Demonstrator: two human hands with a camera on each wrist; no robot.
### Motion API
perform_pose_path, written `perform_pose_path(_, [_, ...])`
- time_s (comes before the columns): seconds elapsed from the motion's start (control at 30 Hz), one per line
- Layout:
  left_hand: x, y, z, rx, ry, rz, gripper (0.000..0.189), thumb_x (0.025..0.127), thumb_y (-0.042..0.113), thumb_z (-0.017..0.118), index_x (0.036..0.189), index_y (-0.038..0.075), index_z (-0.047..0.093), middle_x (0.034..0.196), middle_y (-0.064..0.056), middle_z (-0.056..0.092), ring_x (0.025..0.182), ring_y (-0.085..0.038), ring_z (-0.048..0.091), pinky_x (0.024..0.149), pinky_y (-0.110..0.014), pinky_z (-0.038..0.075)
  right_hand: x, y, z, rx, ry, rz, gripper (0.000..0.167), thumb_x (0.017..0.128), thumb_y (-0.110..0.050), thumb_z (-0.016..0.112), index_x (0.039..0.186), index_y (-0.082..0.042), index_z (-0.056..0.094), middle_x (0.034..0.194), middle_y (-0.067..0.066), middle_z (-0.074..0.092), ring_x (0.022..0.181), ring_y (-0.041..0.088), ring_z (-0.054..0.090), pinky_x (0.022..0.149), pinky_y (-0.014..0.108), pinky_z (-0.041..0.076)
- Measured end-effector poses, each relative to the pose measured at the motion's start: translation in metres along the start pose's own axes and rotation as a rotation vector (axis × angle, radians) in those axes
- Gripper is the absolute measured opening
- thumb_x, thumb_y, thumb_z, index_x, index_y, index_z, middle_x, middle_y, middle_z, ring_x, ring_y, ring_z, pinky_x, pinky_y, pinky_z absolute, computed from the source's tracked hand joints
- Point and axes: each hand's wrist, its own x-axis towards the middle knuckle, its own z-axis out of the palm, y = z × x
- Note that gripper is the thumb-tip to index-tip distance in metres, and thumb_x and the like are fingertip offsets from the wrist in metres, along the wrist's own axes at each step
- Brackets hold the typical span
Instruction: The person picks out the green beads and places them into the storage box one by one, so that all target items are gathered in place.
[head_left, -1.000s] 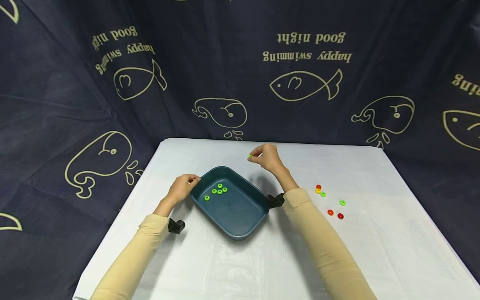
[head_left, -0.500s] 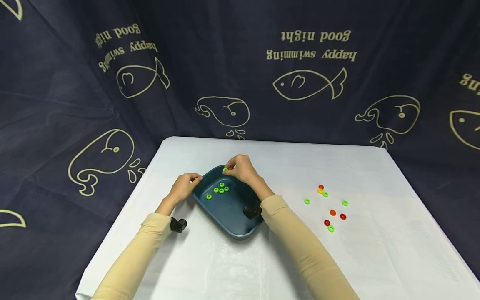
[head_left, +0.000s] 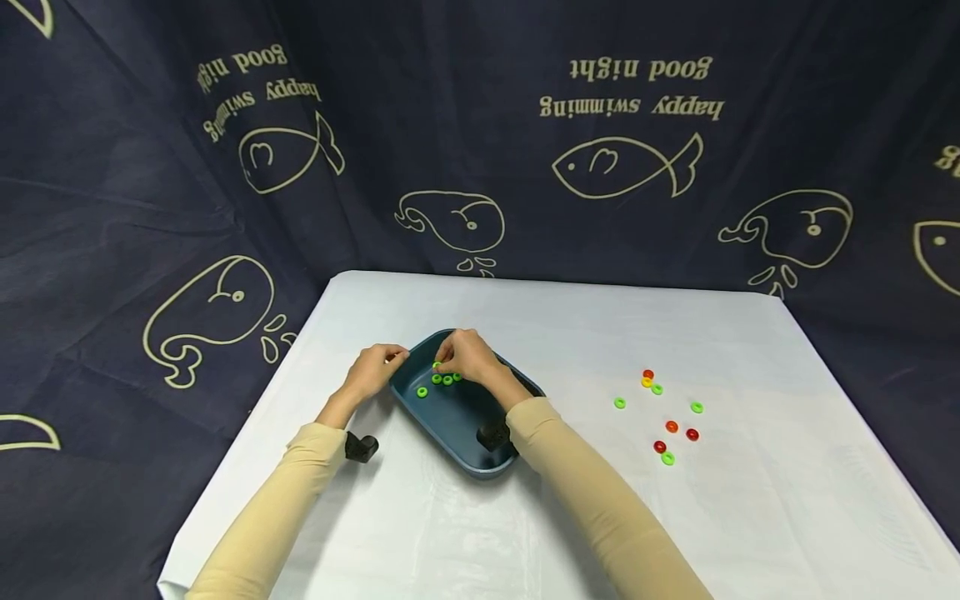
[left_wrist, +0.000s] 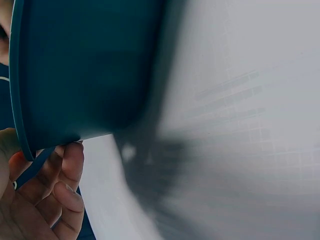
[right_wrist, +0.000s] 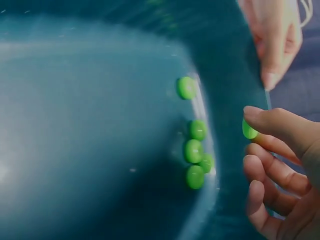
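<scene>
My right hand point(head_left: 468, 357) is inside the dark blue-green plastic bin point(head_left: 450, 429), near its far left end. Between thumb and index finger it pinches a small green ring point(right_wrist: 249, 129), above the bin floor in the right wrist view. Below, several more green rings point(right_wrist: 194, 151) lie together along that end of the floor; one green ring point(head_left: 422, 392) sits a little apart. At the far left corner, my left hand point(head_left: 372, 372) holds the rim, and in the left wrist view its fingers point(left_wrist: 70, 200) curl beneath the rim outside the wall.
On the white table point(head_left: 750, 500), right of the bin, lie scattered rings: green point(head_left: 619, 403), dark red point(head_left: 692, 434), orange point(head_left: 672, 427) and yellow point(head_left: 647, 382). A dark curtain point(head_left: 480, 100) with fish and whale drawings rises behind the table.
My right hand has come from beyond the bin's far edge leftward and down into it, carrying the green ring. Rings formerly behind the right forearm now show. The left hand keeps its hold.
</scene>
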Motion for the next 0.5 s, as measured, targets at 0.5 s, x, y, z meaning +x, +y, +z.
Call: perform_pose_path(0.5, [-0.001,0.002,0.000,-0.007,0.005,0.002,0.032,0.097,0.027,0.052,0.115,0.006,0.067,0.104,-0.015,0.068,0.085,-0.026,0.063,0.064,-0.033,0.045,-0.006,0.007,0.028,-0.119,-0.107,0.004,0.008,0.075,-0.022,0.079,0.080,-0.016,0.076,0.080,-0.005,0.073,0.065,0.005,0.063,0.062,0.022,0.050])
